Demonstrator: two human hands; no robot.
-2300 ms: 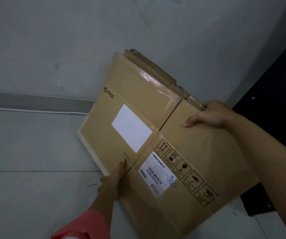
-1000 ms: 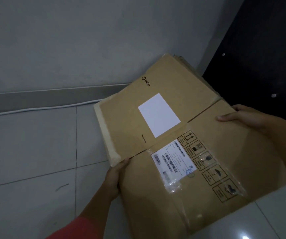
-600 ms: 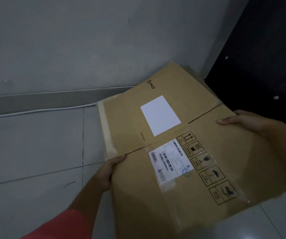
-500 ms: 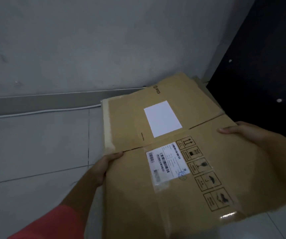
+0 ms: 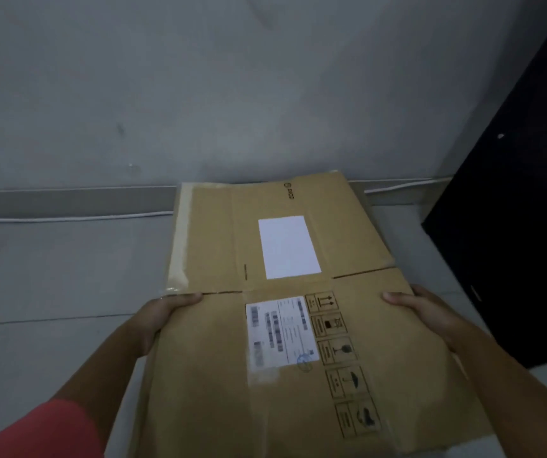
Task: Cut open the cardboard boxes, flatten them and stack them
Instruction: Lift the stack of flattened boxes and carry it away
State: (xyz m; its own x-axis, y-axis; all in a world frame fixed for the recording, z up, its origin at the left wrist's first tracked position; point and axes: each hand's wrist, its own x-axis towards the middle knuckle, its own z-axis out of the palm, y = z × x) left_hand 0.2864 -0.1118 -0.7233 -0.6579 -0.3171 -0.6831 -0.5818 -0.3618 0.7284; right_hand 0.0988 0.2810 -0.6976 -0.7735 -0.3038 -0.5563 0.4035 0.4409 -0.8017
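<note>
A flattened cardboard box (image 5: 285, 325) fills the lower middle of the dim head view, held out over a pale tiled floor (image 5: 50, 276) with its far edge close to the base of a grey wall (image 5: 199, 77); whether that far edge touches the floor, or rests on other cardboard beneath it, cannot be told, since the sheet hides everything under it. The left hand (image 5: 163, 317) grips the sheet's left edge just below the crease, thumb on top and the other fingers hidden underneath. The right hand (image 5: 420, 312) grasps the right edge at about the same height, thumb laid on the upper face, its remaining fingers likewise out of sight below the board. A blank white label (image 5: 288, 247) sits on the far panel, and a printed shipping label (image 5: 280, 333) under clear tape lies on the near panel, its text and barcodes too blurred to read. Beside it runs a column of handling symbols (image 5: 341, 361), only roughly legible. A small logo (image 5: 289, 190) near the far edge is too faint to make out. A strip of pale tape (image 5: 179, 239) runs along the far panel's left side. A thin white cable (image 5: 67, 218) follows the skirting and disappears behind the box. A dark panel (image 5: 513, 226) on the right is cut off by the frame, as are the red sleeve (image 5: 34, 431) and the box's near edge.
</note>
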